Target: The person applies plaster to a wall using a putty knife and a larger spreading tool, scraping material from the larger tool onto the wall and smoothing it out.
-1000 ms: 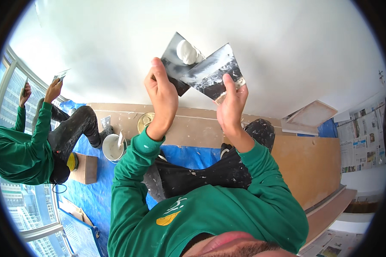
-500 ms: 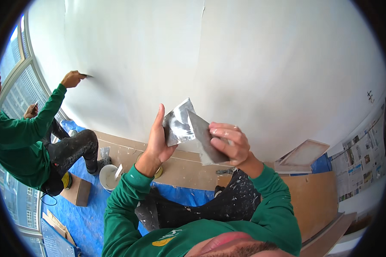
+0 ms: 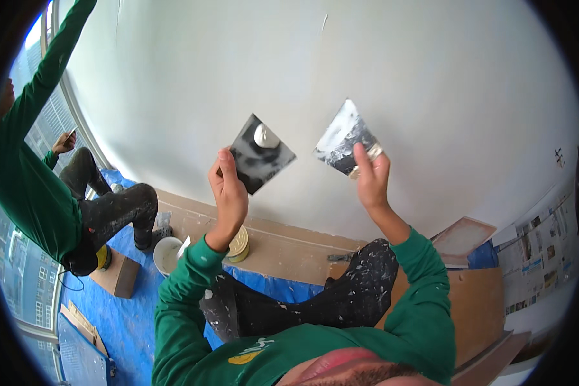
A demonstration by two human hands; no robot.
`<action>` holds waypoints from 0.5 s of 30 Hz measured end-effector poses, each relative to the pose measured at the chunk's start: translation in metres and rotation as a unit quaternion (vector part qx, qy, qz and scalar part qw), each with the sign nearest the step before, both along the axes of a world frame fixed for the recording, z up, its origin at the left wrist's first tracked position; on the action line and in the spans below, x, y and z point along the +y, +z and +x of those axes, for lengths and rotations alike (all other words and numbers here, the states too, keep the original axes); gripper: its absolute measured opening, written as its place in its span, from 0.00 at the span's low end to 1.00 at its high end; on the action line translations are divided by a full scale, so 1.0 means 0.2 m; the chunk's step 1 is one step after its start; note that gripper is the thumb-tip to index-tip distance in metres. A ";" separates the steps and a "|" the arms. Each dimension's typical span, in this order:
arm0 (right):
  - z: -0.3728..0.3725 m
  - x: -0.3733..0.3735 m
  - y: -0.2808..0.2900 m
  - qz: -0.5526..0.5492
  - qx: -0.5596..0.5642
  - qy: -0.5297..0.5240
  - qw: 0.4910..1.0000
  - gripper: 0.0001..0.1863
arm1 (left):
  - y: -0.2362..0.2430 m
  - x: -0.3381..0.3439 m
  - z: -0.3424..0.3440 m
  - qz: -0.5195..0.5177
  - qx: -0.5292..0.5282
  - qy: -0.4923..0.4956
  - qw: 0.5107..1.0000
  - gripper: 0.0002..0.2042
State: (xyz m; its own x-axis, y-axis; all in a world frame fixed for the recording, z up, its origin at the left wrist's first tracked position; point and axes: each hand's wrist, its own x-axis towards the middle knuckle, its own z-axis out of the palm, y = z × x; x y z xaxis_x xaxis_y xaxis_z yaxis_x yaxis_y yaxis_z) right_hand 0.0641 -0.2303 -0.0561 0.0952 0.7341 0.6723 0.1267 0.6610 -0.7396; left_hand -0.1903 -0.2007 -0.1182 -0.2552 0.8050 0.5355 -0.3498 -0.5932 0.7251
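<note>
In front of the white wall point(image 3: 431, 77), my left hand point(image 3: 230, 196) grips a square metal filling knife point(image 3: 254, 168) by its lower left edge. A rounded dab of white filler point(image 3: 265, 136) sits on that blade. To its right, my right hand point(image 3: 372, 180) pinches a second filling knife point(image 3: 346, 132), thumb on the near face. White filler is smeared over this second blade. The two blades are apart from each other, and both are tilted with a corner upward.
At left, a person in a green sweatshirt point(image 3: 45, 199) sits on a box point(image 3: 117, 273), one arm raised. A white bucket point(image 3: 168, 254) and yellow tin point(image 3: 239, 244) stand near my left forearm. Blue sheeting point(image 3: 135, 321) covers floor; boards point(image 3: 476, 302) lean at right.
My hands have drawn apart and up; the blades, earlier close together, are now separate. The filler dab now shows on the left blade. The other person's arm has risen from the wall.
</note>
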 end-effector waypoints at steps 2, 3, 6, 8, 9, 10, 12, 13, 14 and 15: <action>-0.05 -0.08 0.03 -0.180 0.233 0.114 0.949 0.11 | 0.06 -0.01 -0.02 0.147 0.129 0.135 0.971 0.31; -0.10 -0.13 0.09 -0.252 0.276 0.152 0.915 0.11 | 0.10 -0.02 -0.03 0.228 0.201 0.178 0.936 0.33; -0.23 -0.22 0.11 -0.381 0.315 0.229 0.838 0.10 | 0.14 -0.02 -0.01 0.383 0.227 0.286 0.849 0.31; -0.33 -0.25 0.12 -0.419 0.306 0.282 0.807 0.08 | 0.13 -0.05 -0.05 0.421 0.274 0.294 0.814 0.31; -0.37 -0.26 0.14 -0.421 0.309 0.279 0.806 0.09 | 0.10 -0.06 -0.09 0.432 0.302 0.295 0.797 0.31; -0.38 -0.25 0.16 -0.416 0.294 0.277 0.815 0.09 | 0.08 -0.05 -0.11 0.443 0.321 0.301 0.781 0.30; -0.41 -0.24 0.18 -0.406 0.264 0.273 0.831 0.11 | 0.05 -0.03 -0.19 0.434 0.373 0.310 0.760 0.26; -0.40 -0.21 0.19 -0.413 0.253 0.262 0.835 0.11 | 0.03 -0.02 -0.21 0.426 0.391 0.321 0.750 0.25; -0.36 -0.16 0.18 -0.411 0.244 0.269 0.836 0.11 | 0.02 0.00 -0.21 0.423 0.403 0.329 0.742 0.24; -0.29 -0.09 0.15 -0.409 0.236 0.274 0.838 0.11 | 0.00 0.00 -0.21 0.393 0.421 0.320 0.753 0.22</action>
